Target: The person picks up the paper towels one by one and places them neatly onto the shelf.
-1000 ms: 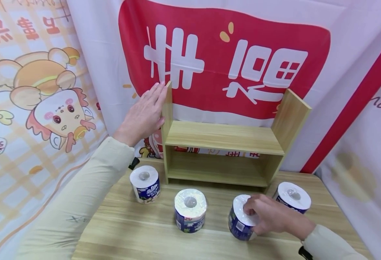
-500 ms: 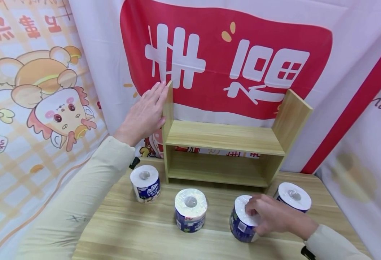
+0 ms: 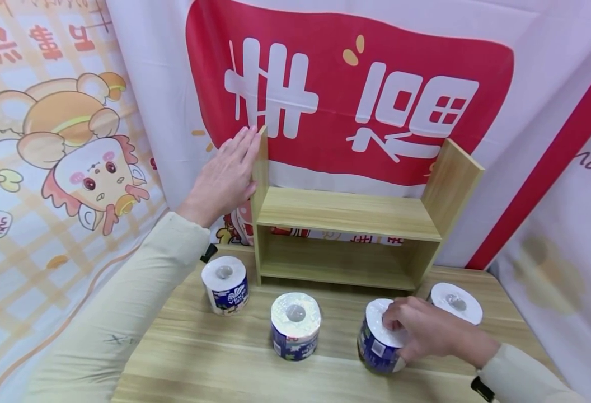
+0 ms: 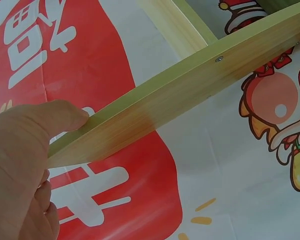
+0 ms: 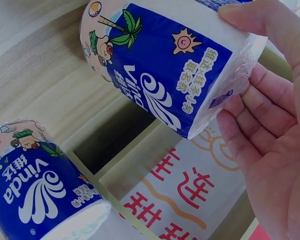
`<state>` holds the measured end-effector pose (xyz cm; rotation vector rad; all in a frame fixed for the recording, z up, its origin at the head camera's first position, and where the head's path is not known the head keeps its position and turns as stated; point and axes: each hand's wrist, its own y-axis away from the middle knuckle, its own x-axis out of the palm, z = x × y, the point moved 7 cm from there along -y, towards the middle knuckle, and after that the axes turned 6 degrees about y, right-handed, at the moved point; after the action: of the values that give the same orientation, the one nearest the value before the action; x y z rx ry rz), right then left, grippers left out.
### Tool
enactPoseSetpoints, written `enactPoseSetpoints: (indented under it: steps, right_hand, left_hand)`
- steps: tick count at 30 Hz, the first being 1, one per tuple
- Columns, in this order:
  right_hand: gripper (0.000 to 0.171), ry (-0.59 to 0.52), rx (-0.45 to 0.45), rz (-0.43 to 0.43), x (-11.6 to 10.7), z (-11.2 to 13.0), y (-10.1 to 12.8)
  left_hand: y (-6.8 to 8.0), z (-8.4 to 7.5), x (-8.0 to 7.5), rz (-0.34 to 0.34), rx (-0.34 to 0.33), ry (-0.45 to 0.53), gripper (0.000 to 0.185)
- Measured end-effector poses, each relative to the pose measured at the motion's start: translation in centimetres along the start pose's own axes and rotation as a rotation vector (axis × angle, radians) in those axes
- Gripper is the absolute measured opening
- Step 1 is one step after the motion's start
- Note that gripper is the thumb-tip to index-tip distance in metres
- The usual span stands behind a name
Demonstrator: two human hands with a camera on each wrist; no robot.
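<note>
Wooden two-tier shelf [image 3: 343, 215] at the far side of the pale wood tabletop [image 3: 195, 358] has nothing on it yet, so I'd say this is right at the start. Left hand [image 3: 223, 178] lies flat, fingers straight, against the shelf's left side panel, looks like steadying it. Right hand [image 3: 418, 330] has its fingers curled over the top of one blue-and-white wrapped toilet paper roll [image 3: 378, 338], near right on the tabletop; the right wrist view shows that roll tilted in the grip. Three more rolls sit untouched: far left [image 3: 224, 284], middle [image 3: 295, 326], and far right [image 3: 456, 302] partly behind the hand. All four left to shelve, I reckon.
</note>
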<state>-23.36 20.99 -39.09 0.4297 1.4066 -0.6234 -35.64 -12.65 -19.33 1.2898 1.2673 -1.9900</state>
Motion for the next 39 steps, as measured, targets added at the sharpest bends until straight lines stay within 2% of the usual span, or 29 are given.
enactPoseSetpoints:
  steps: [17,24,31,35,39]
  right_hand:
    - [0.035,0.004,0.003,0.007,-1.5,0.3,-0.1]
    - [0.033,-0.031,0.055,0.062,-2.8,0.3,-0.4]
    - [0.035,-0.024,0.021,0.056,-3.5,0.9,-1.1]
    - [0.033,-0.020,0.042,0.090,-3.7,0.9,-1.5]
    - [0.031,0.000,0.027,0.084,-4.3,1.1,-1.9]
  left_hand:
    - [0.4,0.2,-0.2,0.004,-0.011,0.020,0.101]
    - [0.5,0.2,-0.3,-0.011,-0.005,0.021,0.100]
    - [0.4,0.1,-0.3,-0.014,-0.004,0.025,0.099]
    - [0.3,0.0,-0.2,-0.011,0.000,0.018,0.100]
    - [0.2,-0.1,-0.2,-0.005,-0.001,0.019,0.100]
